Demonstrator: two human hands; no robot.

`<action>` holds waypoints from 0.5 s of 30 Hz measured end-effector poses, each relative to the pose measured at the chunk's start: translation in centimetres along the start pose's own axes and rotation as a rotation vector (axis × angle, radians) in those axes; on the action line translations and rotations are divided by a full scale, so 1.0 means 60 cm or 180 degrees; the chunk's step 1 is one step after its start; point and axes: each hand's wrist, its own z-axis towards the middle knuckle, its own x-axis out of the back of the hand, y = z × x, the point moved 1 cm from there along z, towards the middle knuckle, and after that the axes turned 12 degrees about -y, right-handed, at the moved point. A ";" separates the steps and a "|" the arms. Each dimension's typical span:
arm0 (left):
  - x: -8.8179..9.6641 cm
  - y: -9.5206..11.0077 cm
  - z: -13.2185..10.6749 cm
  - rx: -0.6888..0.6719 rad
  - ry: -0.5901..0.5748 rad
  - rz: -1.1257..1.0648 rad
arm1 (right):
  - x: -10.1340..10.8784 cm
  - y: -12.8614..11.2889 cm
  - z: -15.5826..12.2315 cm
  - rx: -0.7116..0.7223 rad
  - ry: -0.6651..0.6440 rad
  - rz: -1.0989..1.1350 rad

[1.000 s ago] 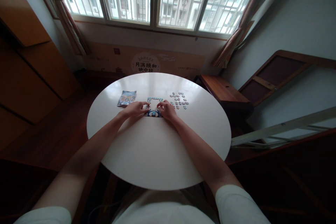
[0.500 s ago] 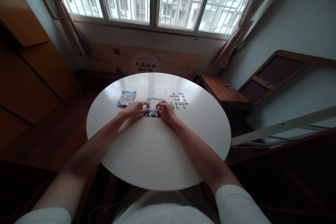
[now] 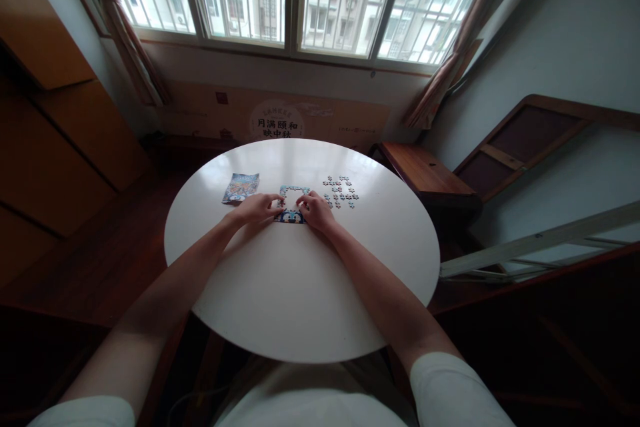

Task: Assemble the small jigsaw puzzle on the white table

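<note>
Straight down from the head camera, I watch both hands at a small jigsaw puzzle [image 3: 291,217] near the middle of the round white table [image 3: 300,280]. Its border is assembled, with a dark blue near edge and a pale gap within. My left hand [image 3: 261,206] rests at its left edge, thumb and forefinger reaching onto the border with a narrow space between them; whether they grip anything I cannot tell. My right hand [image 3: 319,209] covers the right edge, fingertips drawn in close over the gap; I cannot make out a piece between them. Just right of it lie loose pieces [image 3: 349,197], spread in rough rows. Behind the left hand, a printed blue packet [image 3: 241,187] lies flat.
</note>
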 end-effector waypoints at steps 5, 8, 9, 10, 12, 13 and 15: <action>0.001 0.001 0.000 0.0009 -0.0010 0.0010 | 0.000 0.001 -0.001 -0.0008 -0.0021 0.0017; 0.001 0.000 0.000 0.0007 -0.0011 0.0017 | -0.001 0.004 0.001 0.0007 -0.0016 0.0028; 0.001 -0.001 0.001 0.0010 -0.0007 0.0016 | -0.002 0.005 0.001 0.0010 -0.0016 0.0025; 0.001 -0.001 0.001 0.0013 -0.0004 0.0013 | -0.002 0.006 0.002 0.0011 -0.0016 0.0020; 0.000 -0.001 0.001 0.0010 -0.0006 0.0008 | -0.003 0.007 0.002 0.0018 -0.0010 0.0011; 0.000 -0.001 0.000 0.0011 -0.0008 0.0007 | -0.004 0.007 0.003 0.0024 -0.0005 0.0007; 0.000 -0.001 0.000 0.0017 -0.0015 0.0006 | -0.004 0.006 0.002 0.0031 0.0003 0.0003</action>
